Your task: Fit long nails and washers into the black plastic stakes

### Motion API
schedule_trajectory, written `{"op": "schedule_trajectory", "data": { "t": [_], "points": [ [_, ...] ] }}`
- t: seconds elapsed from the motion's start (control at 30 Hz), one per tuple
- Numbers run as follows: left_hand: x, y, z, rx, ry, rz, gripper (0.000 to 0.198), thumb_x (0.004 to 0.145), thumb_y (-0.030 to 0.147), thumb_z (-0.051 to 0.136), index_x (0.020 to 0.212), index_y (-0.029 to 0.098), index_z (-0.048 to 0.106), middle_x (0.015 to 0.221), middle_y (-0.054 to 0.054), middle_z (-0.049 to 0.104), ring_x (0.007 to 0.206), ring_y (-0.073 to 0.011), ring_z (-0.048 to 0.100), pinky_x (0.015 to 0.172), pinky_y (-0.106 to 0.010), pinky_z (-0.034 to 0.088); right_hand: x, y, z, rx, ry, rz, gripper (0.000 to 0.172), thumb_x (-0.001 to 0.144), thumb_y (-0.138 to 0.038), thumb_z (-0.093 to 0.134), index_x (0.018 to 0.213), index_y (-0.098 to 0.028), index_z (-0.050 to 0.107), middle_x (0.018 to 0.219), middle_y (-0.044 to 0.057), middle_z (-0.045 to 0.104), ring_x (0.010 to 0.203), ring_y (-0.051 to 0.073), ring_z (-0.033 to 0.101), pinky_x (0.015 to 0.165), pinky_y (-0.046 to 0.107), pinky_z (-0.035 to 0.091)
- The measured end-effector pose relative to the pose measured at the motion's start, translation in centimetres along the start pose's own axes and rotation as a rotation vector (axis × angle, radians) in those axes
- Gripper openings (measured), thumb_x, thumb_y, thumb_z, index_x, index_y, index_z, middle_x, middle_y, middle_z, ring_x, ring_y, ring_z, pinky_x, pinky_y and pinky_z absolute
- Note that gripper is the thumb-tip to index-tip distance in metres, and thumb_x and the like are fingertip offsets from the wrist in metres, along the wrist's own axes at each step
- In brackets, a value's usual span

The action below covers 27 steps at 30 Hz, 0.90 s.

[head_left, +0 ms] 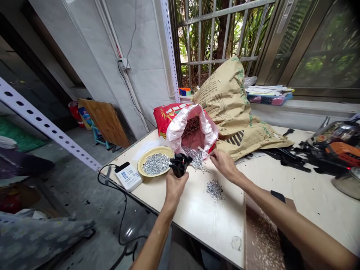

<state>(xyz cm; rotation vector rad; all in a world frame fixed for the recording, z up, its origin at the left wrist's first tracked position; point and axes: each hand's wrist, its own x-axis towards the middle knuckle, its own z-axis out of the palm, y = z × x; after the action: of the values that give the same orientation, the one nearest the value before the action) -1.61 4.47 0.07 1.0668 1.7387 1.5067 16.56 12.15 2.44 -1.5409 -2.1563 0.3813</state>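
"Holding what in the left hand (174,184)?"

"Gripping black parts (180,165), angular, bunched together, jutting upward."

"And in the right hand (224,164)?"

"Pinching a slim pale rod (204,151), slanting up and leftward, close to the long silver fasteners (199,161)."

"Lying how?"

"Heaped crisscross on the bench (194,210), loose and shiny, at the open mouth of the sack (174,129)."

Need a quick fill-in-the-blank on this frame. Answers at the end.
1. The right grip pinches a thin rod; the left grip holds an item coloured ____.
2. In the picture, the white box lies to the ____ of the yellow dish.
3. Compared with the red sack, the brown sack is ____ (larger/smaller).

Missing words: black; left; larger
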Motion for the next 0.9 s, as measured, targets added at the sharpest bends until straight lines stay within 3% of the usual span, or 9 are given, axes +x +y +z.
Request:
{"op": "schedule_trajectory", "data": {
  "t": [0.1, 0.17, 0.23, 0.33, 0.47, 0.73, 0.9],
  "points": [
    [-0.2, 0.6, 0.7, 0.022, -0.042, 0.06, 0.014, 0.053, 0.023, 0.061, 0.065, 0.016, 0.057, 0.053, 0.004, 0.054, 0.052, -0.0124, 0.047, 0.051, -0.023, 0.036, -0.3, -1.2, -3.2, 0.319, 0.037, -0.063, 0.016, 0.08, -0.022, 0.049, 0.094, -0.016, 0.054, 0.077, 0.002, 0.063, 0.068, 0.013, 0.059, 0.061, 0.023, 0.041],
    [-0.6, 1.2, 1.1, 0.05, -0.069, 0.091, 0.017, 0.053, 0.022, 0.061, 0.068, 0.015, 0.058, 0.056, 0.003, 0.056, 0.055, -0.0135, 0.049, 0.054, -0.024, 0.037, -0.9, -2.5, -5.2, 0.605, 0.026, -0.159, 0.017, 0.076, -0.024, 0.056, 0.092, -0.017, 0.052, 0.074, 0.0, 0.062, 0.065, 0.012, 0.058, 0.058, 0.022, 0.042],
    [-1.1, 1.9, 1.5, 0.08, -0.107, 0.123, 0.018, 0.054, 0.02, 0.06, 0.071, 0.015, 0.057, 0.057, 0.003, 0.056, 0.056, -0.0139, 0.049, 0.054, -0.024, 0.036, -1.7, -3.8, -6.8, 0.742, -0.012, -0.257, 0.012, 0.075, -0.023, 0.057, 0.086, -0.017, 0.054, 0.074, 0.0, 0.062, 0.065, 0.012, 0.057, 0.059, 0.022, 0.042],
    [-2.2, 2.8, 2.3, 0.104, -0.185, 0.17, 0.015, 0.056, 0.018, 0.057, 0.071, 0.016, 0.056, 0.06, 0.003, 0.055, 0.058, -0.0139, 0.048, 0.055, -0.024, 0.036, -2.9, -4.9, -8.1, 0.652, 0.025, -0.359, 0.005, 0.075, -0.018, 0.057, 0.079, -0.017, 0.06, 0.076, 0.0, 0.062, 0.071, 0.013, 0.055, 0.066, 0.025, 0.042],
    [-3.8, 3.6, 3.2, 0.131, -0.251, 0.182, 0.011, 0.056, 0.015, 0.055, 0.067, 0.018, 0.054, 0.058, 0.004, 0.05, 0.056, -0.0122, 0.044, 0.052, -0.022, 0.034, -3.8, -4.6, -8.4, 0.486, 0.106, -0.448, 0.004, 0.071, -0.015, 0.063, 0.073, -0.019, 0.063, 0.086, 0.0, 0.061, 0.084, 0.015, 0.055, 0.081, 0.031, 0.04],
    [-6.3, 4.5, 3.9, 0.083, -0.38, 0.196, 0.011, 0.056, 0.012, 0.055, 0.064, 0.019, 0.049, 0.056, 0.006, 0.045, 0.053, -0.0093, 0.037, 0.049, -0.021, 0.031, -5.2, -3.7, -9.4, 0.399, -0.051, -0.508, 0.005, 0.069, -0.013, 0.065, 0.069, -0.018, 0.063, 0.084, 0.001, 0.06, 0.086, 0.017, 0.053, 0.08, 0.03, 0.039],
    [-7.5, 5.1, 4.0, 0.072, -0.433, 0.152, 0.013, 0.054, 0.009, 0.054, 0.061, 0.019, 0.048, 0.051, 0.007, 0.043, 0.048, -0.0082, 0.036, 0.046, -0.02, 0.03, -5.9, -3.3, -10.4, 0.387, -0.114, -0.505, 0.012, 0.071, -0.022, 0.067, 0.083, -0.018, 0.065, 0.092, 0.003, 0.059, 0.092, 0.019, 0.052, 0.085, 0.032, 0.04]
  ]
}}
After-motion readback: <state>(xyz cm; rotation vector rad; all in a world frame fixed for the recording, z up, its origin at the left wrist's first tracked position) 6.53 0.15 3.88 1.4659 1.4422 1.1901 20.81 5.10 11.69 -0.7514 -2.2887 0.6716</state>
